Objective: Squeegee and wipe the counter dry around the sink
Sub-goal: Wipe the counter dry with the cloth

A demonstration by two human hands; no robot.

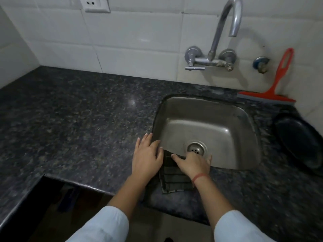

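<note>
A dark striped cloth [172, 180] lies flat on the speckled granite counter [78, 123], at the front left corner of the steel sink [209, 126]. My right hand [194, 165] presses down on the cloth's far edge by the sink rim, fingers spread. My left hand [148, 156] rests flat on the counter beside the cloth's left edge, its thumb touching the cloth. A red squeegee [274, 84] leans against the tiled wall behind the sink at the right, far from both hands.
A chrome wall tap [220, 42] arches over the sink's back. A black oval dish [297, 142] sits on the counter right of the sink. The counter's front edge drops off at lower left. A wall socket [94, 4] is at the top.
</note>
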